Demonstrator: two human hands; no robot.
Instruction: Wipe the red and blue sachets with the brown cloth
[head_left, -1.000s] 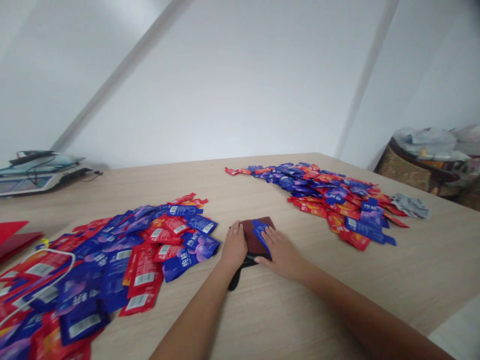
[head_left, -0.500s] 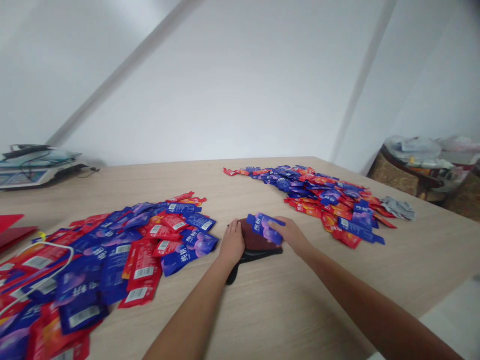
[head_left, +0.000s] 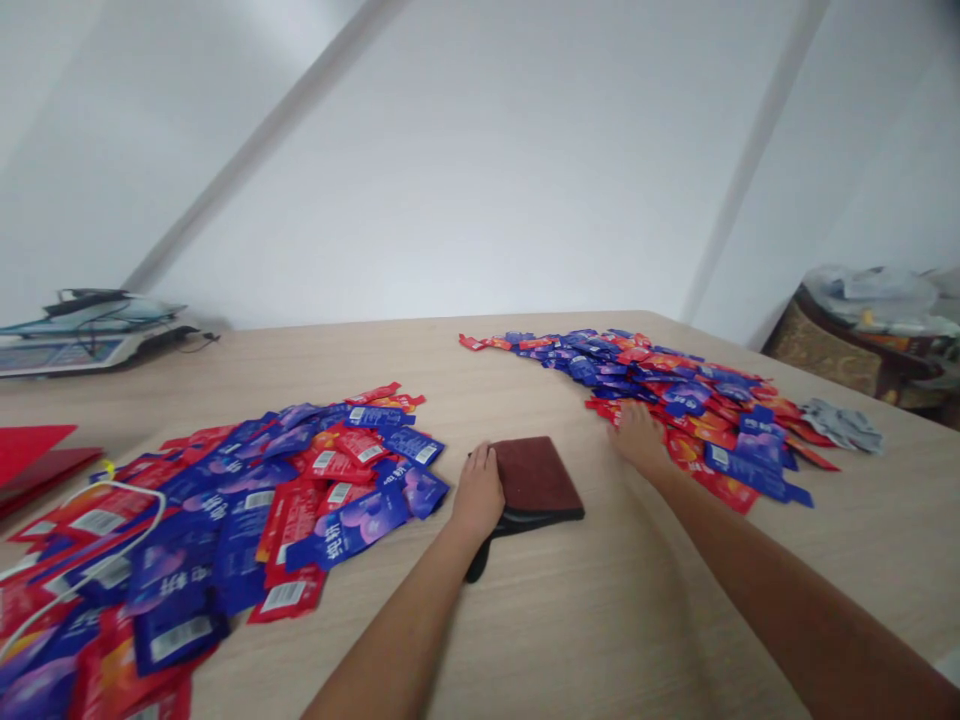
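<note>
My left hand [head_left: 480, 490] lies at the left edge of a brown leather-like pad [head_left: 541, 472] with black layers beneath, its fingers closed over that edge. A black tab pokes out below this hand. My right hand [head_left: 639, 437] reaches to the near edge of the right heap of red and blue sachets [head_left: 600, 370]. Its fingers are stretched out over red sachets, slightly blurred, and none is lifted. On the left, a second heap of sachets [head_left: 247, 500] spreads out, with a blue sachet [head_left: 349, 530] on its edge close to my left hand.
A scale [head_left: 67, 350] with cables and a flat bundle stands at the back left. Red folders [head_left: 45, 465] and a white cord [head_left: 154, 520] lie at the left. Grey gloves [head_left: 844, 425] sit beside the right heap. A patterned chair [head_left: 825, 345] holding plastic bags stands beyond.
The blue sachet has left my right hand, and one now lies on the left heap's edge. My right hand has moved right to the other heap. My left hand stays on the pad.
</note>
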